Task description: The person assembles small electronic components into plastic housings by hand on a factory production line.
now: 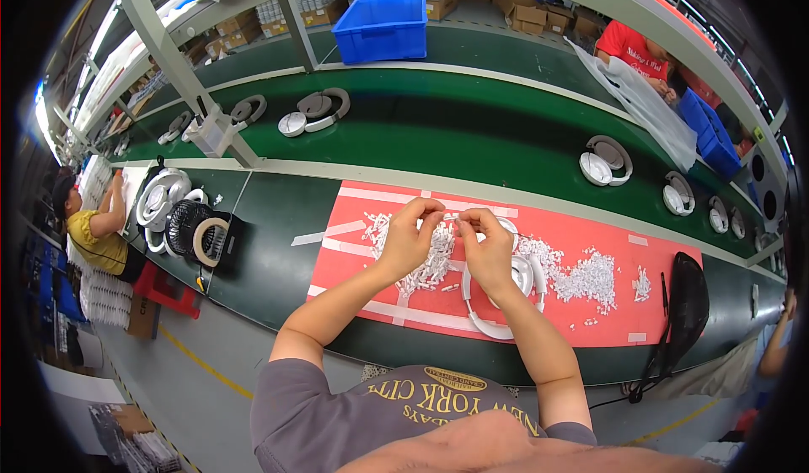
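Observation:
My left hand [410, 239] and my right hand [489, 252] meet above the red mat, fingertips pinched close together. Between them is a small white plastic part [452, 216]; its exact shape is too small to make out, and each hand seems to grip an end or a piece of it. Below my right hand and forearm lies a pair of white headphones [538, 281], partly hidden by them. A heap of small white plastic parts [434, 262] spreads beneath my left hand. Another heap of tiny white pieces [590, 277] lies right of the headphones.
Taped pink-red mat [615, 321] covers the bench. A black elongated object [689, 304] with a cable lies at right. Headphones and a black round item [187, 227] crowd the left. Beyond, a green conveyor [455, 127] carries several headphones. A blue bin [383, 30] stands behind; other people work nearby.

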{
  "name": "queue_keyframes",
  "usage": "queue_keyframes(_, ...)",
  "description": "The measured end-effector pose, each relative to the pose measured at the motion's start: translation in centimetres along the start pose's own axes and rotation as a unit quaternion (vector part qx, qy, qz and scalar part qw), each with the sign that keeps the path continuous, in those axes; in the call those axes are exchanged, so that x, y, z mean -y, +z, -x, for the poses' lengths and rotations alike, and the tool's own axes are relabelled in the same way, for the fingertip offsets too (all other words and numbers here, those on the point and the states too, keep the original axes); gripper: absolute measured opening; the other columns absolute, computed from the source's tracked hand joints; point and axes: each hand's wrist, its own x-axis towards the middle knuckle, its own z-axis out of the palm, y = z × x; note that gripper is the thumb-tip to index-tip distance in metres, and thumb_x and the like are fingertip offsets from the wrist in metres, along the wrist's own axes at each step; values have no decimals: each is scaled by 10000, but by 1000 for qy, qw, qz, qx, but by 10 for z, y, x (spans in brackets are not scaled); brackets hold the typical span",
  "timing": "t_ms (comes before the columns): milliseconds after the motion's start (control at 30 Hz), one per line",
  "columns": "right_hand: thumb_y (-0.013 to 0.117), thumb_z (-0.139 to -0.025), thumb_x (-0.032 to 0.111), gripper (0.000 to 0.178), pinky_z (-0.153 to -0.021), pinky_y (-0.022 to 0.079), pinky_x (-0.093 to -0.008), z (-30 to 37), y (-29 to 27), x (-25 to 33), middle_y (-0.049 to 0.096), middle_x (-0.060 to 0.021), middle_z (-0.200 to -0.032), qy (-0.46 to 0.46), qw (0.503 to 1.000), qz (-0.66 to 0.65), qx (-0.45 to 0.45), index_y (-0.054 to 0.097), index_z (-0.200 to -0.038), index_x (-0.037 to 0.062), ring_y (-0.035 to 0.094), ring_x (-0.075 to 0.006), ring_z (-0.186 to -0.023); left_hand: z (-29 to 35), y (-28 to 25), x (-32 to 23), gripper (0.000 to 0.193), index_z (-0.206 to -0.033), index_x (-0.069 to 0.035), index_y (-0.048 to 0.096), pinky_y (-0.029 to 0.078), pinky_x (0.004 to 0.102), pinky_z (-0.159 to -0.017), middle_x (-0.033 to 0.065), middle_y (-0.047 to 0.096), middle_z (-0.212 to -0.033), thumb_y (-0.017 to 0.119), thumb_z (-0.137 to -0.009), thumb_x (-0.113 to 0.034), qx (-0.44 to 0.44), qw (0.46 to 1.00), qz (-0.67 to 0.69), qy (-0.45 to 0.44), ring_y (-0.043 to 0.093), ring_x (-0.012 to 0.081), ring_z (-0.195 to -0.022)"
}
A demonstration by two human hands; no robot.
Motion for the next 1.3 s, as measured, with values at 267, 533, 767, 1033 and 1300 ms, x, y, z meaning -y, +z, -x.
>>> queue_keyframes(267, 527, -788, 3, 111, -569, 464, -237, -8, -5, -6, 604, -77, -711, 57, 993, -94, 44, 563, -889, -26, 590, -133, -628, -14, -15, 3, 72, -855, 13, 546, 404, 231, -605, 54, 548, -734, 489, -822, -15, 93, 990, 79, -74, 485, 104, -666)
queue_keyframes(533, 518, -794, 25, 134, -559, 445, -256, -16, -13, 5, 604, -95, -779, 31, 992, 12, 119, 601, -889, -22, 582, -158, -662, -20, -23, -4, 67, -842, 20, 540, 397, 241, -600, 59, 537, -743, 480, -820, 0, 150, 986, 48, -58, 480, 121, -656)
queue_keyframes(767, 539, -779, 23, 116, -556, 433, -288, -15, -11, 8, 577, -94, -764, -124, 984, 119, 47, 599, -869, -21, 564, -198, -645, -17, -18, -10, 40, -812, 18, 528, 413, 297, -604, 120, 532, -738, 492, -795, 15, 98, 992, -61, 55, 523, 237, -675)
queue_keyframes(1033, 561, -779, 33, 105, -597, 445, -236, -32, -32, 13, 594, -70, -739, 115, 970, 4, 216, 612, -831, -42, 546, -113, -649, -28, -24, -14, 89, -805, 19, 533, 407, 256, -593, 84, 533, -731, 468, -767, 67, 166, 986, -2, 24, 518, 174, -665)
queue_keyframes(1300, 576, -774, 21, 96, -571, 431, -216, -33, -38, 24, 584, -48, -718, 87, 983, -25, 157, 619, -835, -40, 519, -81, -627, -37, -19, -40, 67, -787, 25, 516, 421, 274, -586, 103, 534, -735, 490, -761, 81, 116, 966, -111, 201, 530, 189, -664)
